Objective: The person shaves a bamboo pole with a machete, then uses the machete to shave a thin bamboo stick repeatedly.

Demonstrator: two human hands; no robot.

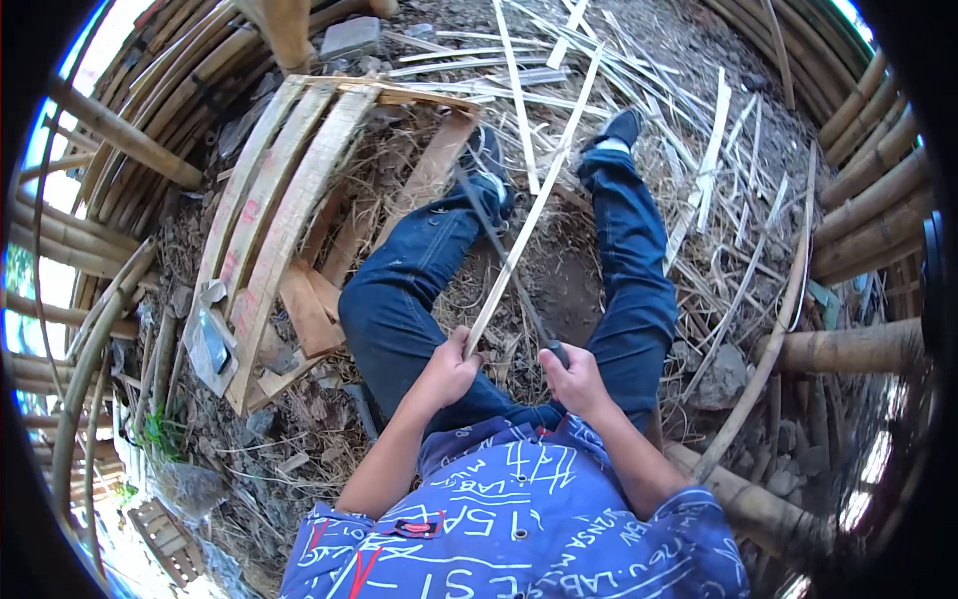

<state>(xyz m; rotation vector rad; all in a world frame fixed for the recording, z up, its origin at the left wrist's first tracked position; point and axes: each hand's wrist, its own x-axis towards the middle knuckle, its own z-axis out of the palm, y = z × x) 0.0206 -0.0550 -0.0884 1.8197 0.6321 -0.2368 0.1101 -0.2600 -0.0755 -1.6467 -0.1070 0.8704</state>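
Observation:
My left hand [446,371] is closed round the near end of a long, pale bamboo strip [547,205], which slants away up and to the right between my legs. In my right hand [579,379], the fingers wrap the dark handle of a long, narrow knife [527,303]. Its grey blade points forward and to the left, toward my shoe. Strip and blade cross between my knees, overlapping in this view.
On my left lies a slatted wooden pallet [261,215] over dry fibres. Many split bamboo strips [707,150] litter the ground ahead and to the right. Thick bamboo poles [848,344] close in both sides. A concrete block [349,38] lies at the far left.

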